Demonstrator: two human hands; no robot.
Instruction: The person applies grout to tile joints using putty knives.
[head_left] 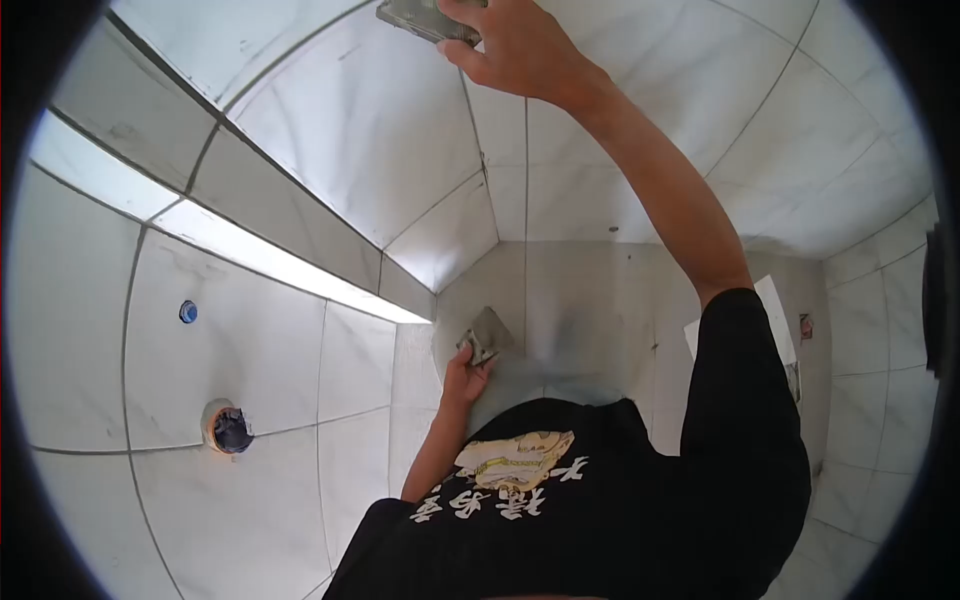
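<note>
From my seat, the right hand is up at 12 o'clock with the arm at full stretch. Its fingers are curled over the near edge of a flat grey pad, which lies against the tile. The frame cuts off the pad's far end, so I cannot tell how the thumb sits. The left hand is just below centre, pinching the lower corner of a grey blade. The blade stands up from the fingertips toward 1 o'clock, close to where the walls meet. I judge both to be thin, stiff and light. The blade's edges may be keen, so the corner already held looks like the safest purchase. The pad wants a whole-hand grip along its edge, since a smeared face could slip. Pad and blade are well apart, the pad at 12 o'clock from the blade. A wall hole at 8 o'clock and a blue plug at 9 o'clock lie clear of both hands, below a bright ledge.
</note>
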